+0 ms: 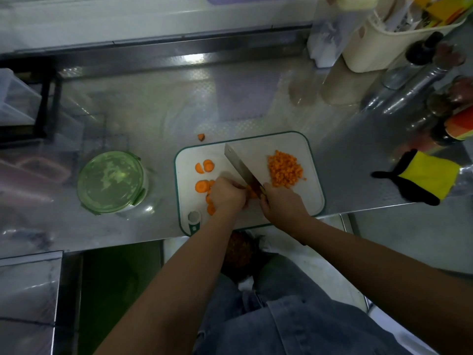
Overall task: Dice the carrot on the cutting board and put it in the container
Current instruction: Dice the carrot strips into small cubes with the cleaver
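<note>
No text, label, brand or number is legible on anything in view.

knife handle [262, 192] mostly covered, bottles [444, 116] blurred

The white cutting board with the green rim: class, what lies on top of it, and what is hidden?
A heap of orange diced carrot, round carrot slices and a steel cleaver. The left hand covers most of the carrot piece being cut.

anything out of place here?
Yes: one carrot chunk lies off the cutting board, on the steel counter just past its far edge. The slices and diced pile are on the board. Nothing else stands out.
</note>
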